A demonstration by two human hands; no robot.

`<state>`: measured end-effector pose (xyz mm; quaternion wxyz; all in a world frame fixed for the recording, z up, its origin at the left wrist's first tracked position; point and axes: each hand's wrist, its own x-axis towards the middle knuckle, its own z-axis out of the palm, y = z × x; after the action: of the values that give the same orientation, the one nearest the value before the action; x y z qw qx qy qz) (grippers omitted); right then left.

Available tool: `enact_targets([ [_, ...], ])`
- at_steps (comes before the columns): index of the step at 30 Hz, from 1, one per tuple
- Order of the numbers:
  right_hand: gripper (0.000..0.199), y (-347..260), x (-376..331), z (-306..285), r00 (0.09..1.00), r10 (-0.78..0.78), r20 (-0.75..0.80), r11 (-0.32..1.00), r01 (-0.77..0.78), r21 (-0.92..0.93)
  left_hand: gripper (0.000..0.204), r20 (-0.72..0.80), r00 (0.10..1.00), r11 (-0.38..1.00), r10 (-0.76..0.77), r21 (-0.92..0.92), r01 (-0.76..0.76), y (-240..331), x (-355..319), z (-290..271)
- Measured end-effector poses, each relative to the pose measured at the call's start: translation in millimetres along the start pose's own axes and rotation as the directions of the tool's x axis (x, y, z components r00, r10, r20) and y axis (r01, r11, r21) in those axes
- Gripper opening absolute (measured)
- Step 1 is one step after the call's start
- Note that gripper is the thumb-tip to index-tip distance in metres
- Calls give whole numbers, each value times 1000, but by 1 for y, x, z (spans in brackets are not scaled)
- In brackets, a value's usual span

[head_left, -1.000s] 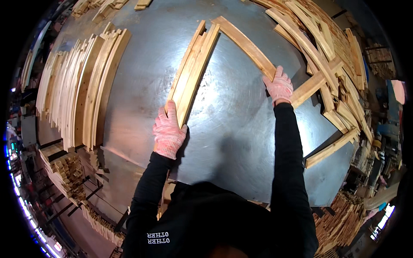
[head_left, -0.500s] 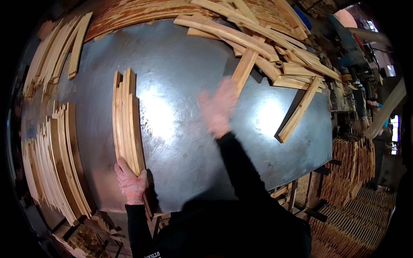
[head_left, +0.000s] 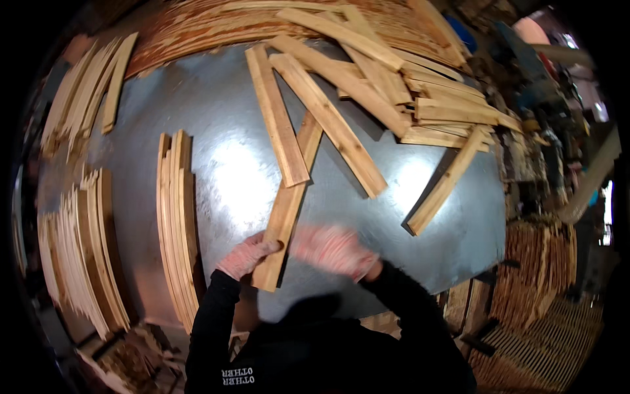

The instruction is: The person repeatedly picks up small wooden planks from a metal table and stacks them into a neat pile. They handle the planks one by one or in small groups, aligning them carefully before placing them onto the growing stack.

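My left hand [head_left: 248, 255], in a pinkish knit work glove, grips the near end of a wooden board [head_left: 285, 213] at the front of the metal-topped table. Its thumb lies on the board's face. Just right of that board is my right hand [head_left: 333, 250], gloved alike and smeared by motion, so its fingers cannot be made out. Across the held board's middle lies a second board [head_left: 278, 118]. A third board [head_left: 331, 125] slants beside them, its near end pointing right. Left of my left hand, several boards stand on edge in a tight row [head_left: 176, 223].
A loose heap of boards [head_left: 446, 111] covers the back right, with one board [head_left: 446, 184] angled out toward me. Stacked slats [head_left: 85, 249] line the left edge, more [head_left: 85, 92] behind them. Wood piles [head_left: 535, 276] and machinery [head_left: 545, 85] stand beyond the right edge.
My left hand has left the row of boards and taken hold of a board to its right. My right hand has come back toward me. Several boards have slid from the heap toward the table's middle.
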<state>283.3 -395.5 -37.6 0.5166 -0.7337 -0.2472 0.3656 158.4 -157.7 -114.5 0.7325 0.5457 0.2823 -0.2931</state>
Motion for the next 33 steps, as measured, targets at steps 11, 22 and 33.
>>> enact_targets([
  [11,88,58,123,-102,800,184,-571,755,-487,-440,30,-326,945,977,32,208,39,-21,-24,87],
  [22,72,-18,203,-39,910,-91,-405,414,-335,-846,37,-470,857,711,212,676,195,5,-44,108],
  [33,51,35,37,-1,947,312,-74,773,-208,600,27,-723,524,627,450,673,391,-91,-119,17],
])
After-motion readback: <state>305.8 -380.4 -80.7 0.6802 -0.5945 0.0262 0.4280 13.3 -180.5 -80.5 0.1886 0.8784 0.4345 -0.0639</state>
